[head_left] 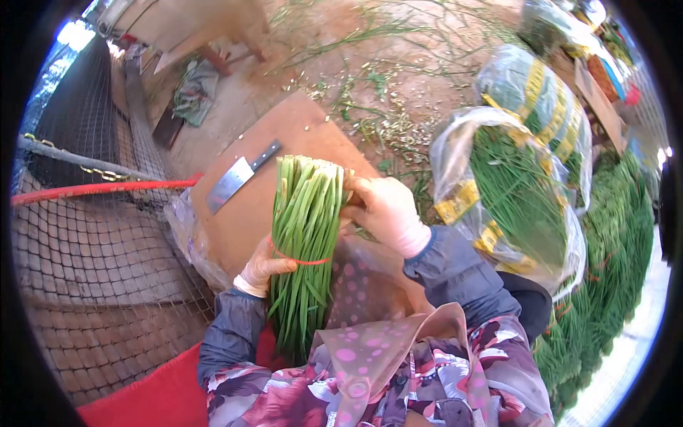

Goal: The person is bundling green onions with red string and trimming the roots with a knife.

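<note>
A thick bundle of garlic chives (306, 220) stands upright in front of my body, cut ends at the top and leaves hanging toward my lap. A red band (302, 260) circles it around the middle. My left hand (262, 269) wraps the bundle's left side at the band, the thumb lying across the front. With bent fingers, my right hand (388, 210) grips the upper right side near the cut ends; some of those fingers are hidden behind the stalks. Both hands wear thin pale gloves. A cleaver (231, 183) lies on the brown board (313, 124) beyond the bundle.
At right, an open plastic bag (452, 153) holds loose green chives, with another filled bag (530, 85) behind it. A long pile of greens (612, 263) lines the far right. Netting (107, 242) and a red bar (107, 189) are at left. Trimmings litter the floor (441, 28).
</note>
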Demonstrator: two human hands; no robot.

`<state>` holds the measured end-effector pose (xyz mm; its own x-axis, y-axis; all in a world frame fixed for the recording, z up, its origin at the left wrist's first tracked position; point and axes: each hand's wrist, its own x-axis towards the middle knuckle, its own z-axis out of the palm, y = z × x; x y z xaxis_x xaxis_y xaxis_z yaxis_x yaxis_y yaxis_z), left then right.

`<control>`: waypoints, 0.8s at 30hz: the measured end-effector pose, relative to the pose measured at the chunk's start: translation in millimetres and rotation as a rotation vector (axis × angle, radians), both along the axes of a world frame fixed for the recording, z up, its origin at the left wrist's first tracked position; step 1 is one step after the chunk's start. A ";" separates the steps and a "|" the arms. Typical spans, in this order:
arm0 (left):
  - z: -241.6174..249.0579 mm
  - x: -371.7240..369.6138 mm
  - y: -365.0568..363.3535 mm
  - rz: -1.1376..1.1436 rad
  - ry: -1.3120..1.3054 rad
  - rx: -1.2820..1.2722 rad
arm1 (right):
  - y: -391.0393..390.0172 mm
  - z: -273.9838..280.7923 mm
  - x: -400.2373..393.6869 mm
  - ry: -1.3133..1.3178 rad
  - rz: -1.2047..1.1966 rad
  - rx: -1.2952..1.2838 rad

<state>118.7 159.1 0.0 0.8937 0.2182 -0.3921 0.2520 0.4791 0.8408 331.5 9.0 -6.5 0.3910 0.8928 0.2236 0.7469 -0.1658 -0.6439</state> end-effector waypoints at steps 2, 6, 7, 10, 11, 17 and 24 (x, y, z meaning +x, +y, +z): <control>4.1 0.4 -9.0 -0.038 0.002 0.015 | -18.0 7.8 0.1 -0.198 0.003 0.047; 6.5 -7.8 -27.0 -0.034 -0.027 0.085 | -67.5 -0.7 73.1 0.332 -0.629 0.185; 9.0 -10.1 -33.1 -0.031 -0.032 0.096 | -89.2 14.7 82.0 0.200 -0.551 -0.083; 11.8 -6.3 -43.6 -0.028 -0.029 0.167 | -117.6 58.8 13.5 0.128 -0.222 -0.049; 17.1 -2.7 -50.8 -0.035 -0.032 0.174 | -118.4 54.0 -3.7 0.085 -0.180 0.029; 35.9 15.3 -95.7 0.037 -0.015 0.382 | -109.1 37.6 -26.0 0.479 -0.263 -0.023; 24.6 18.1 -103.1 0.025 0.109 0.725 | -119.0 21.4 -22.7 1.112 -0.265 0.017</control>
